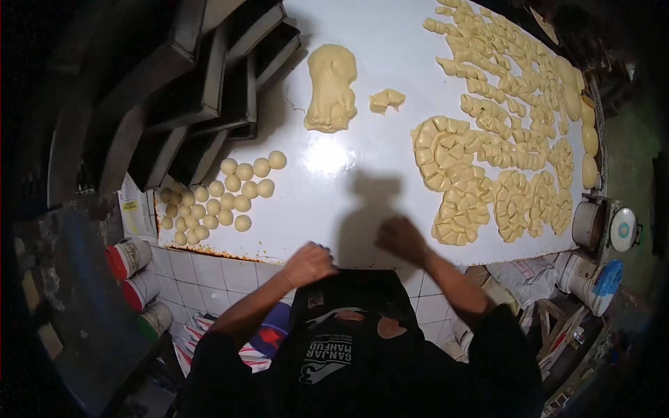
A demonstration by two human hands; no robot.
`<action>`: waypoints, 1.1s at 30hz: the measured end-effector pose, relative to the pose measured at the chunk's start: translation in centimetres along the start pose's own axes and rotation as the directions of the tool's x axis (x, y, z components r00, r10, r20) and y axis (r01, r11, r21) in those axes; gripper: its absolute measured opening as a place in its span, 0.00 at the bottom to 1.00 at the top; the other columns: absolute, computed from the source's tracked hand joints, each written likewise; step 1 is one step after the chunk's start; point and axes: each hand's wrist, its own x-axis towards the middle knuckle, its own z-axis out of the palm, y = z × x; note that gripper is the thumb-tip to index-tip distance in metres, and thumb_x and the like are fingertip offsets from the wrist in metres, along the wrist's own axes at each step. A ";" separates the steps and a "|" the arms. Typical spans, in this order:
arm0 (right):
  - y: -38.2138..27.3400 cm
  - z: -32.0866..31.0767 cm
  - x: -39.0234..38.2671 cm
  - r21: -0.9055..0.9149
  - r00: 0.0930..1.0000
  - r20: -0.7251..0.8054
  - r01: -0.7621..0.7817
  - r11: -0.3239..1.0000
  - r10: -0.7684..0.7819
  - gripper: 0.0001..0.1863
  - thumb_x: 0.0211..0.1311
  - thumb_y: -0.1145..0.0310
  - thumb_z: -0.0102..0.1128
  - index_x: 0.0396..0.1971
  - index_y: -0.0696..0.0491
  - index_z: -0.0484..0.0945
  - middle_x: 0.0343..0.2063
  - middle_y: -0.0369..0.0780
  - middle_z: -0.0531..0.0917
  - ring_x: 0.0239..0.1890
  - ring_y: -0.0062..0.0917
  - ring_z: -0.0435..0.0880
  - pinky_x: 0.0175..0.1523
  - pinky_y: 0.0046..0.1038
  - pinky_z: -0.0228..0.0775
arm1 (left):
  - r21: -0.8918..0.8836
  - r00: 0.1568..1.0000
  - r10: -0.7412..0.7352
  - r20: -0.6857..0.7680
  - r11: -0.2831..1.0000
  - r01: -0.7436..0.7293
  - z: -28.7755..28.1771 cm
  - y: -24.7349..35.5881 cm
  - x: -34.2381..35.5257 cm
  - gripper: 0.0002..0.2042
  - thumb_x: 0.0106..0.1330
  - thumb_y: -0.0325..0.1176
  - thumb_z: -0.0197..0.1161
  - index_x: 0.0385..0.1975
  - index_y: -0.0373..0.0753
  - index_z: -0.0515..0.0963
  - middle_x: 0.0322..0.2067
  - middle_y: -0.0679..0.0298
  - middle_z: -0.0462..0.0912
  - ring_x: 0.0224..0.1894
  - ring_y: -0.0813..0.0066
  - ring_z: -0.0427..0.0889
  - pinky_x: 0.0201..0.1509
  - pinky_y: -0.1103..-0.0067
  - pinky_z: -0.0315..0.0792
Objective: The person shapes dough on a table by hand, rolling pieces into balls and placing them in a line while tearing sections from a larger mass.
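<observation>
At the near edge of the white table (306,188), my left hand (310,263) is closed, its fingers curled under. My right hand (402,239) is also curled, palm down over the tabletop, in shadow. Whatever either hand may hold is hidden beneath the fingers. Left of my hands lies a cluster of several smooth round dough balls (227,200). Farther back on the table rests a long lump of dough (332,87), with a small cut piece of dough (387,101) to its right. Neither hand touches these.
Many cut dough pieces (460,202) cover the right side, with larger dough loaves (589,139) along the far right edge. Dark metal pans (188,83) are stacked at the left. Buckets (139,289) stand below on the left; a pot (589,224) sits at right.
</observation>
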 end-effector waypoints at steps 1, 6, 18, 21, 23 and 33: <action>0.8 -1.5 3.0 -0.236 0.941 0.334 0.019 0.971 0.063 0.15 0.64 0.53 0.69 0.39 0.49 0.88 0.46 0.43 0.84 0.52 0.38 0.83 0.55 0.44 0.75 | 0.104 0.993 0.095 0.074 0.989 -0.103 -0.4 -1.0 -0.1 0.16 0.70 0.45 0.66 0.46 0.39 0.83 0.41 0.51 0.87 0.45 0.49 0.86 0.50 0.56 0.78; -1.4 3.6 8.7 0.053 0.814 -0.516 -0.279 0.959 0.266 0.11 0.61 0.63 0.69 0.31 0.54 0.79 0.37 0.46 0.81 0.42 0.43 0.80 0.49 0.47 0.71 | -0.127 0.680 -0.285 -0.676 0.954 0.273 0.5 2.9 9.4 0.08 0.69 0.33 0.67 0.43 0.41 0.78 0.42 0.55 0.79 0.48 0.52 0.78 0.54 0.58 0.72; 0.4 2.9 6.0 -0.159 0.872 -0.489 -0.115 0.981 0.023 0.14 0.59 0.59 0.75 0.35 0.53 0.84 0.40 0.42 0.85 0.48 0.41 0.82 0.54 0.41 0.71 | -0.109 0.660 -0.073 -0.748 0.994 -0.015 6.8 2.2 4.9 0.09 0.62 0.32 0.74 0.39 0.43 0.82 0.43 0.58 0.84 0.49 0.54 0.83 0.55 0.58 0.75; 2.3 -3.3 8.9 -0.132 0.941 0.103 -0.309 0.942 0.323 0.11 0.61 0.59 0.74 0.32 0.51 0.84 0.41 0.42 0.85 0.48 0.40 0.82 0.50 0.46 0.73 | 0.030 0.652 -0.069 -0.755 0.990 0.140 1.1 -2.2 4.1 0.11 0.64 0.38 0.75 0.40 0.44 0.81 0.42 0.59 0.83 0.44 0.56 0.81 0.51 0.61 0.72; 1.0 -2.2 11.8 0.094 0.724 -0.603 -0.351 0.932 0.334 0.09 0.59 0.62 0.74 0.30 0.51 0.85 0.43 0.43 0.85 0.47 0.41 0.83 0.48 0.47 0.74 | -0.192 0.463 -0.273 -0.843 0.958 0.215 -2.0 -0.4 9.3 0.09 0.67 0.38 0.73 0.38 0.45 0.80 0.41 0.58 0.81 0.41 0.55 0.79 0.48 0.61 0.71; 1.3 -11.4 21.5 0.340 0.711 -0.630 -0.111 0.934 0.313 0.07 0.73 0.71 0.61 0.38 0.60 0.79 0.39 0.53 0.82 0.45 0.53 0.80 0.50 0.49 0.72 | -0.348 0.611 -0.500 -0.613 0.866 0.360 -1.9 -3.4 5.3 0.07 0.67 0.35 0.70 0.39 0.41 0.81 0.43 0.54 0.82 0.54 0.50 0.80 0.59 0.54 0.73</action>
